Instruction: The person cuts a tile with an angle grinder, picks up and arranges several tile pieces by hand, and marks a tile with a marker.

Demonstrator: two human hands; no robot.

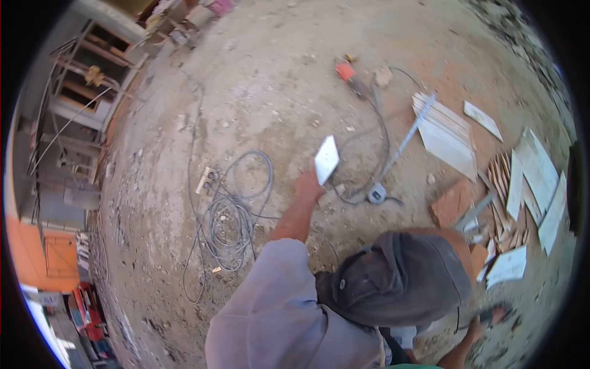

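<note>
A co-worker in a dark cap (399, 280) and a grey shirt (270, 313) fills the lower middle of the view. The co-worker's outstretched hand (309, 183) holds a small white tile piece (327, 160) over the dirt. At the lower right edge a bare forearm, seemingly mine, rises past a bit of green cloth. It ends in my right hand (475, 327), small and blurred, beside a dark reddish thing (496, 314); I cannot tell whether the fingers grip it. My left hand is out of view.
An orange power tool (348, 72) lies on the ground with its cord. A tape measure (377, 194), its blade out, reaches a stack of tiles (445, 135). Cut tile pieces (541, 175) lie at right, coiled cable (230, 227) and a socket block (208, 182) at left.
</note>
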